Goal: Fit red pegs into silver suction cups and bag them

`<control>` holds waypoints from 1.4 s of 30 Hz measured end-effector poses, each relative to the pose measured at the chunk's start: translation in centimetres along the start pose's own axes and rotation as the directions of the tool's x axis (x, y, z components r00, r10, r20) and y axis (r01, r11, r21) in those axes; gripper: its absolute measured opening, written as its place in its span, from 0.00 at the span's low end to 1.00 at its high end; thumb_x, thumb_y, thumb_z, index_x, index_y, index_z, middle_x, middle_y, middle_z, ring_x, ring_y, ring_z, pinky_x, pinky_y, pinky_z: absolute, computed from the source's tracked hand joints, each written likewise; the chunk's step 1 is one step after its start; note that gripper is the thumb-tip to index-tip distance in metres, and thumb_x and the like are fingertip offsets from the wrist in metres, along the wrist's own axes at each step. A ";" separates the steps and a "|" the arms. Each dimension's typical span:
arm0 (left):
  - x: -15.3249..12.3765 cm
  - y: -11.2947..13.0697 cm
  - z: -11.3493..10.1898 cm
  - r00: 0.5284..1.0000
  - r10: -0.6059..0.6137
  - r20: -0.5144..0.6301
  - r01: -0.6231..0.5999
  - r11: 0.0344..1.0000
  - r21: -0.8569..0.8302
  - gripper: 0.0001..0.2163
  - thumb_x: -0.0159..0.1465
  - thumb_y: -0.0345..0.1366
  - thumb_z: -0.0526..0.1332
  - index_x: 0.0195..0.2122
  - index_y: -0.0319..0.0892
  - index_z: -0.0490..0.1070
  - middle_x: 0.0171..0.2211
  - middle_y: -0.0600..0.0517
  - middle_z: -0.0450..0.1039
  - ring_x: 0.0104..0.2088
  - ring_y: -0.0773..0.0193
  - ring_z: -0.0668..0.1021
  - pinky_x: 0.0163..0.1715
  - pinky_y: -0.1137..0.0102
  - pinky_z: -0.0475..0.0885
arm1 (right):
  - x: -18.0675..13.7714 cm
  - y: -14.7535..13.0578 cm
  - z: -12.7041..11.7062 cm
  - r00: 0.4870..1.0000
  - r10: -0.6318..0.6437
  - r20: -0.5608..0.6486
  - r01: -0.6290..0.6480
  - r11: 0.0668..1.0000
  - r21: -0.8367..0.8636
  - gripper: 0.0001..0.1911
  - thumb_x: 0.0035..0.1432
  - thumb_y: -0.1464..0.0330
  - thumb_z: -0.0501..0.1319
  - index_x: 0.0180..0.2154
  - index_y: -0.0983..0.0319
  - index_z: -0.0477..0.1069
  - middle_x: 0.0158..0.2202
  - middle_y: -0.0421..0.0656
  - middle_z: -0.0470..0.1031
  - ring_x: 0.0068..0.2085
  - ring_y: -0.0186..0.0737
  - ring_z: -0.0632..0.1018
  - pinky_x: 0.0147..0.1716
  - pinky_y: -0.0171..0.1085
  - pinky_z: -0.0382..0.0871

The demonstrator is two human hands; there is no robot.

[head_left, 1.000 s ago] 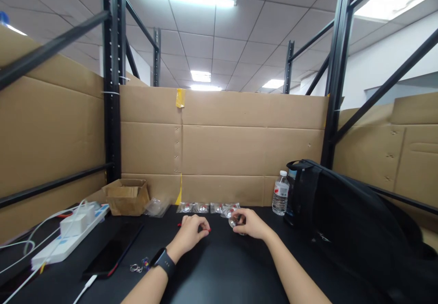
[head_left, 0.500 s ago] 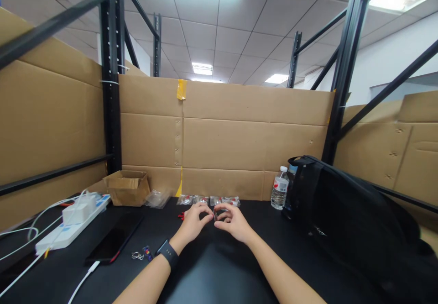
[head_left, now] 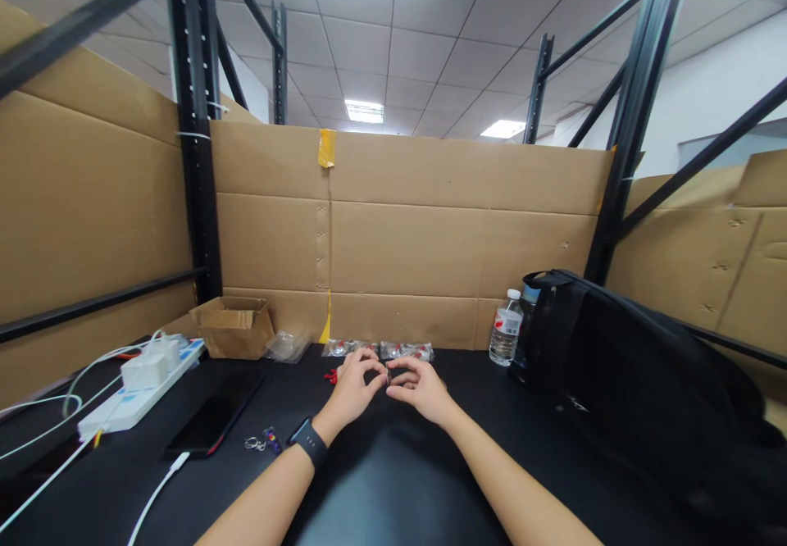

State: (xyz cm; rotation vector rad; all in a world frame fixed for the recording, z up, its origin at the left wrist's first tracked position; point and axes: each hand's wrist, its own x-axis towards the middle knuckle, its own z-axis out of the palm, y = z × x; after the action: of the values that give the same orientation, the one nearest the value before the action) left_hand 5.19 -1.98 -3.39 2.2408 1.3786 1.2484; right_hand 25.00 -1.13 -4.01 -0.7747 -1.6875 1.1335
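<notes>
My left hand (head_left: 355,387) and my right hand (head_left: 419,388) meet over the black table (head_left: 381,489), fingertips together around a small clear object (head_left: 389,377) that is mostly hidden by the fingers. My left wrist wears a dark watch (head_left: 308,441). Just behind the hands a row of small clear packets with red pieces (head_left: 381,350) lies along the cardboard wall. A small red piece (head_left: 330,376) sits on the table left of my left hand.
A black phone (head_left: 212,425) on a white cable, a key ring (head_left: 261,442), a white power strip (head_left: 138,390) and an open cardboard box (head_left: 234,327) lie to the left. A water bottle (head_left: 505,327) and a large black bag (head_left: 639,382) stand on the right. Cardboard walls enclose the table.
My hands, apart a second ago, have come together at the table's middle. The right hand brought the clear object across to the left hand's fingertips. The view has tilted down slightly.
</notes>
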 end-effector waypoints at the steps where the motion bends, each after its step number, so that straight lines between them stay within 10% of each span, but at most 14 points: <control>1: 0.0 0.0 0.0 1.000 0.001 0.004 -0.001 1.000 0.003 0.07 0.63 0.41 0.63 0.34 0.48 0.80 0.48 0.48 0.71 0.55 0.51 0.69 0.53 0.55 0.64 | 0.0 0.0 0.1 1.000 0.002 0.000 -0.002 1.000 0.004 0.28 0.42 0.62 0.77 0.45 0.61 0.73 0.44 0.45 0.79 0.39 0.41 0.82 0.38 0.38 0.77; 42: -0.3 1.1 -0.7 0.987 0.158 0.025 -0.156 0.985 -0.073 0.07 0.65 0.37 0.60 0.37 0.44 0.77 0.38 0.49 0.74 0.40 0.60 0.76 0.47 0.65 0.71 | 0.1 -0.2 -0.5 0.997 0.079 -0.013 -0.080 0.986 -0.144 0.16 0.52 0.57 0.69 0.32 0.65 0.77 0.24 0.42 0.78 0.27 0.37 0.79 0.32 0.35 0.71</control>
State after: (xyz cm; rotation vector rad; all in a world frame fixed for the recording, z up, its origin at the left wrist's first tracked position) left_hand 5.32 -2.95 -2.48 2.3471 1.1474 1.2847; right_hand 25.39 -0.94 -3.72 -0.9429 -1.7603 1.0696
